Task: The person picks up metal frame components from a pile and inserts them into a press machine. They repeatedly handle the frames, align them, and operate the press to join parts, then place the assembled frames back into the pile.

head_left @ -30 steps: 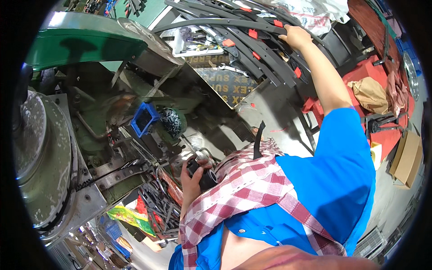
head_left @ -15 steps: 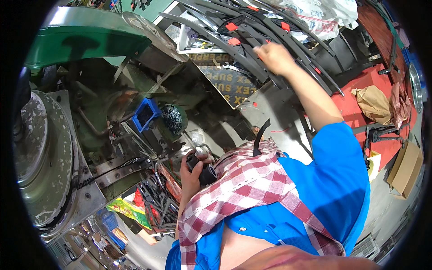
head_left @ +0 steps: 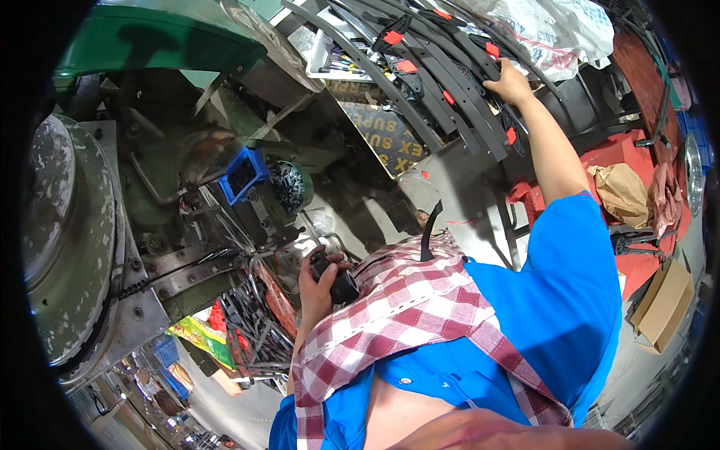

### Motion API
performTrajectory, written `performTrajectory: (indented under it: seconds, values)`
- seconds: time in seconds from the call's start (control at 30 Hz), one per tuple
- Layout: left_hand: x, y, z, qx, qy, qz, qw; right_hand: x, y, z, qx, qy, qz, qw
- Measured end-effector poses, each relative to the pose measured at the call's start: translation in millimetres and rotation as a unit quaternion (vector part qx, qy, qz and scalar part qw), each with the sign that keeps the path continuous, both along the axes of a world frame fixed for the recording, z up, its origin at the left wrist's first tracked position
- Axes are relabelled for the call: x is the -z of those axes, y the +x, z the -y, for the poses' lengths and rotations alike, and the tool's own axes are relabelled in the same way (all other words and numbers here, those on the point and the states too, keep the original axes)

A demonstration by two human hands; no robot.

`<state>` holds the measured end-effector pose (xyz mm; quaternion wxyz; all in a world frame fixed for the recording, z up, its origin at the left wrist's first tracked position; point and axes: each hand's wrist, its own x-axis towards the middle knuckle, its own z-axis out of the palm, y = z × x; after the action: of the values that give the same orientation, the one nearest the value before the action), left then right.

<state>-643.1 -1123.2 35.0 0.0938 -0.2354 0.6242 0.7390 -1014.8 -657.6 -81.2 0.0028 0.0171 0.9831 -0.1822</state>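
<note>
Near the front of my apron, my left hand (head_left: 318,288) is closed around a black tool with a thick round end (head_left: 345,288); its exact kind is not clear. My right arm stretches away to the far right. There my right hand (head_left: 514,82) has its fingers bent over the edge of a long black curved strip (head_left: 480,101), one of several lying in a pile. Red tabs (head_left: 406,67) sit on some of the strips. The hand's own fingers partly hide its grip.
A large green machine (head_left: 165,41) stands at the left, with a blue bin (head_left: 244,176) and a round tub of small metal parts (head_left: 289,186) beside it. A white tray of tools (head_left: 330,64) lies near the strips. A cardboard box (head_left: 664,307) is at the right.
My right hand has moved right across the pile to the edge of a strip. The left hand keeps the black tool in nearly the same place. The view has shifted slightly.
</note>
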Motion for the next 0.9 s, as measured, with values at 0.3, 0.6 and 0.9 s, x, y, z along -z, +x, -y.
performTrajectory:
  seconds: [0.3,0.6,0.9]
  values:
    - [5.3,-3.8,4.0,0.015,0.006,0.011,1.000,-37.6,5.8,43.0,-0.010,-0.027,-0.092,0.995]
    - [8.1,-11.4,2.1,0.040,-0.006,0.010,0.999,-72.0,42.2,140.5,-0.081,-0.113,-0.092,0.986]
    - [8.2,3.6,11.7,0.010,-0.016,0.020,1.000,-65.3,0.4,139.2,0.024,-0.153,0.007,0.988]
